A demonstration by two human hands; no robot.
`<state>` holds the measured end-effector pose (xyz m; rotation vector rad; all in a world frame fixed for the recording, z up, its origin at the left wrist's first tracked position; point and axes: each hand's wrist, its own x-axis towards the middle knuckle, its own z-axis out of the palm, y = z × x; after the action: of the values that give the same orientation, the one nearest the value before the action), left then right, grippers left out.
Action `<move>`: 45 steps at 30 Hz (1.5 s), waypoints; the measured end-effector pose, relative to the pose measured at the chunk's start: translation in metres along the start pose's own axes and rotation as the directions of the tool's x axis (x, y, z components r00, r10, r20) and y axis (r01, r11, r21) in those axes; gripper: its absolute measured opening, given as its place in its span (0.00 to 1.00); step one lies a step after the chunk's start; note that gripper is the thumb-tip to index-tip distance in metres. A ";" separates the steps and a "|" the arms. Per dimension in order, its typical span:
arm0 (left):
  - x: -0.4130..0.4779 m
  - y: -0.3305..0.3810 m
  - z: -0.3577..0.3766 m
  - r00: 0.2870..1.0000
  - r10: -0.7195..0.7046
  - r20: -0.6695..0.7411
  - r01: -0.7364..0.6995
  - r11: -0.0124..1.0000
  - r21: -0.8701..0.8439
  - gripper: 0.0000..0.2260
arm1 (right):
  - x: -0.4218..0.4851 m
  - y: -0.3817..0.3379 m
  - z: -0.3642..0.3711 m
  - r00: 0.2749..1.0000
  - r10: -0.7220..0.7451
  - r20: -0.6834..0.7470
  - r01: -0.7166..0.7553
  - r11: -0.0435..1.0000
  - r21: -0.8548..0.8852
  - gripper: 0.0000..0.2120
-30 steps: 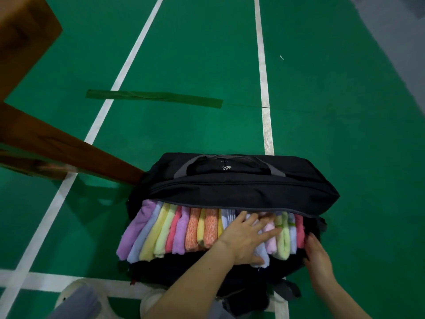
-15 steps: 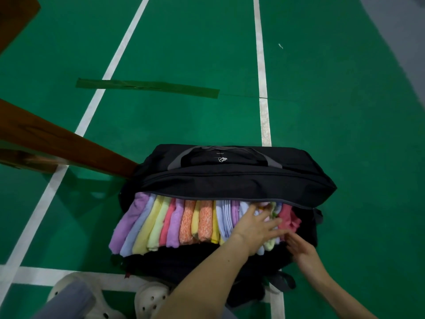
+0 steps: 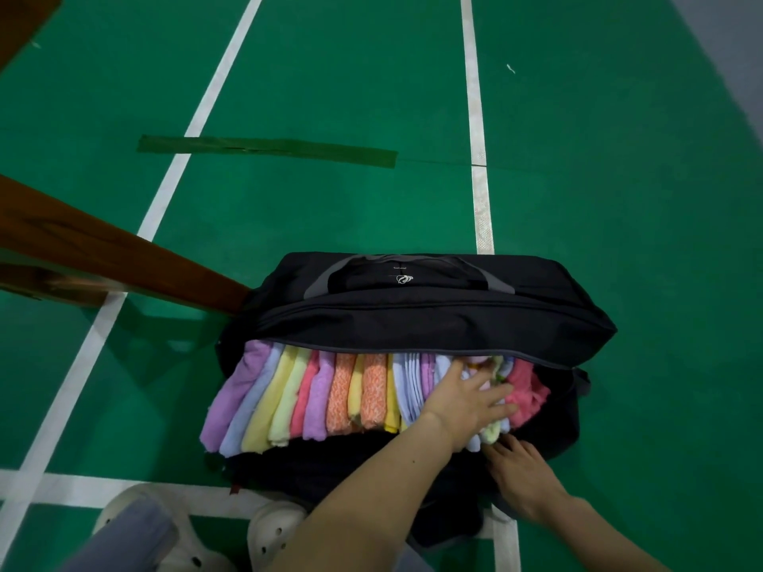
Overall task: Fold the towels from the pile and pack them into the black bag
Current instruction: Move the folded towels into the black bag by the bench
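The black bag [image 3: 433, 319] lies open on the green floor, its lid flap folded back. A row of several folded towels [image 3: 313, 394] stands on edge inside it: purple, blue, yellow, pink and orange. My left hand [image 3: 466, 398] lies flat with spread fingers on the pale towels at the right of the row, next to a pink towel [image 3: 526, 392]. My right hand [image 3: 520, 468] touches the near ends of those towels at the bag's front edge, fingers pointing into the bag; I cannot tell if it holds anything.
A brown wooden beam [image 3: 103, 249] runs from the left to the bag's far left corner. White shoes [image 3: 268, 534] stand just in front of the bag. White court lines [image 3: 479, 192] and a dark green tape strip [image 3: 268, 148] mark the floor.
My left hand slid right and deeper among the towels. My right hand moved in from the bag's right side to the towels' near ends. The pink towel now shows at the right end.
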<state>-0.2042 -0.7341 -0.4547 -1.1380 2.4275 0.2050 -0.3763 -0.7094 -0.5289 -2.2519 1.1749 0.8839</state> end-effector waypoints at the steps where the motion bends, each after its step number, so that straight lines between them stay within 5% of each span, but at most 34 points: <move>1: 0.000 0.000 0.000 1.000 -0.001 -0.001 0.001 1.000 0.001 0.33 | -0.004 -0.004 -0.012 0.998 0.017 0.055 -0.017 1.000 0.011 0.24; 4: 0.000 0.000 0.000 1.000 0.001 -0.005 -0.001 1.000 -0.003 0.34 | 0.004 0.002 -0.015 0.997 0.006 0.073 -0.012 0.997 0.078 0.26; 7: -0.002 0.000 -0.002 1.000 0.004 -0.009 -0.004 1.000 -0.007 0.33 | 0.006 0.015 -0.022 0.987 -0.020 0.162 -0.011 0.981 0.193 0.57; 9: -0.003 -0.001 -0.003 1.000 0.003 -0.014 -0.003 1.000 -0.008 0.34 | 0.006 0.022 -0.027 0.981 -0.030 0.190 -0.007 0.981 0.191 0.65; 13: -0.001 -0.001 0.002 1.000 0.000 -0.018 0.000 1.000 -0.015 0.35 | -0.001 0.025 -0.034 0.977 0.020 0.212 -0.034 0.997 0.063 0.26; 14: 0.000 -0.001 0.002 1.000 0.000 -0.017 0.000 1.000 -0.017 0.35 | 0.001 0.025 -0.034 0.978 0.039 0.203 -0.047 0.998 0.033 0.22; 20: 0.000 -0.001 0.003 1.000 0.010 -0.015 -0.010 1.000 -0.004 0.35 | 0.021 0.024 -0.025 0.968 0.070 0.242 -0.045 0.993 -0.107 0.27; 31: -0.001 -0.005 0.002 0.999 0.021 -0.029 -0.021 1.000 0.002 0.36 | 0.030 0.032 -0.035 0.951 0.102 0.294 -0.078 0.993 -0.093 0.35; 34: 0.000 -0.004 0.003 0.999 0.029 -0.020 -0.029 1.000 -0.001 0.36 | 0.029 0.037 -0.042 0.941 0.132 0.313 -0.097 0.987 -0.125 0.45; 37: 0.001 -0.004 0.002 0.999 0.032 -0.015 -0.032 0.999 -0.006 0.36 | 0.026 0.046 -0.051 0.946 0.090 0.311 -0.045 0.988 -0.150 0.65; 40: 0.001 -0.004 0.002 0.999 0.029 -0.015 -0.029 1.000 0.002 0.37 | 0.023 0.065 -0.061 0.977 0.025 0.213 0.007 0.989 -0.148 0.69; 42: 0.000 -0.004 0.002 1.000 0.026 -0.013 -0.026 1.000 -0.007 0.36 | 0.018 0.073 -0.070 0.987 -0.079 0.140 0.109 0.968 -0.224 0.64; 45: 0.000 -0.003 0.001 0.999 0.024 -0.023 -0.025 1.000 -0.019 0.36 | 0.020 0.093 -0.078 0.995 -0.087 0.056 0.102 0.910 -0.401 0.34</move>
<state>-0.2014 -0.7362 -0.4558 -1.1256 2.4657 0.2249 -0.4203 -0.8200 -0.4975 -2.5764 0.9200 1.2154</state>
